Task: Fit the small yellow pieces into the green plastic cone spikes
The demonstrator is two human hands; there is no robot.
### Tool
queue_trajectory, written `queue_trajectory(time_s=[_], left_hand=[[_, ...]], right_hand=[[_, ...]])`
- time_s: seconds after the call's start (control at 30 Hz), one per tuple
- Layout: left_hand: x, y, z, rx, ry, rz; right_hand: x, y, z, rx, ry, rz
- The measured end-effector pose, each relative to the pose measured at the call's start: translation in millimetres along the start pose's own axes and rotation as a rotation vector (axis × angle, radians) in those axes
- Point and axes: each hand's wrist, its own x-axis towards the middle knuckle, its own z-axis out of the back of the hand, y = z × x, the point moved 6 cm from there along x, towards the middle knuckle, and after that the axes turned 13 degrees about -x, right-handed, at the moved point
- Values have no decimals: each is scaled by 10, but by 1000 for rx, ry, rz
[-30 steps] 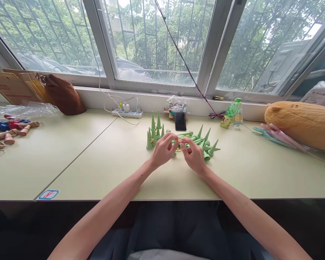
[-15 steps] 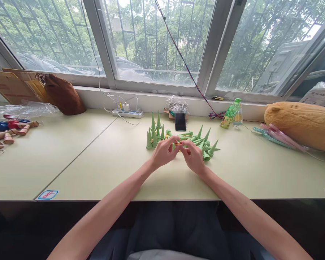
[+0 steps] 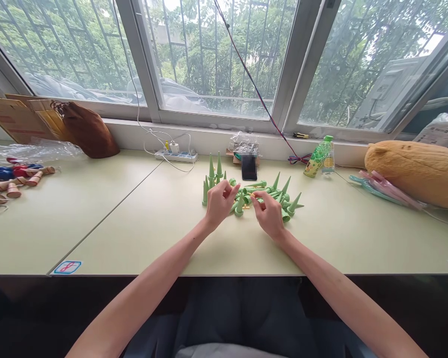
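My right hand (image 3: 269, 215) pinches a small yellow plastic piece (image 3: 251, 195) between thumb and fingertips, just above the pile. A short gap to the left, my left hand (image 3: 221, 203) is loosely curled, thumb and fingers apart, with nothing visible in it. Between the hands, a green cone-shaped spike (image 3: 239, 206) stands point up on its wide collar. Small yellow pieces (image 3: 246, 207) lie beside it. Behind my left hand several green spikes (image 3: 219, 166) stand upright, partly hidden. More green spikes (image 3: 284, 186) lie heaped or lean beyond my right hand.
A phone (image 3: 249, 168) lies behind the pile, in front of crumpled clear plastic (image 3: 244, 142). A power strip (image 3: 176, 156) with cables is at back left. Green-capped bottle (image 3: 316, 158) and plush cushion (image 3: 414, 171) stand right. Wooden toys (image 3: 13, 190) and a brown pouch (image 3: 87, 130) are left.
My hands were together at the small yellow piece and have moved apart. The left drew back leftward; the right keeps the piece. The upright spike between them has come into view.
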Motion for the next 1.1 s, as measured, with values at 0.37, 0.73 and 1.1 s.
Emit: queue_trajectory(time_s=[0.37, 0.73, 1.1], left_hand=[[-93, 95, -193, 218, 277, 67], [-155, 197, -280, 278, 323, 111], [-69, 176, -124, 177, 109, 114]], right_hand=[[1, -36, -17, -55, 3, -15], [4, 7, -10, -69, 22, -6], [-8, 63, -8, 37, 42, -1]])
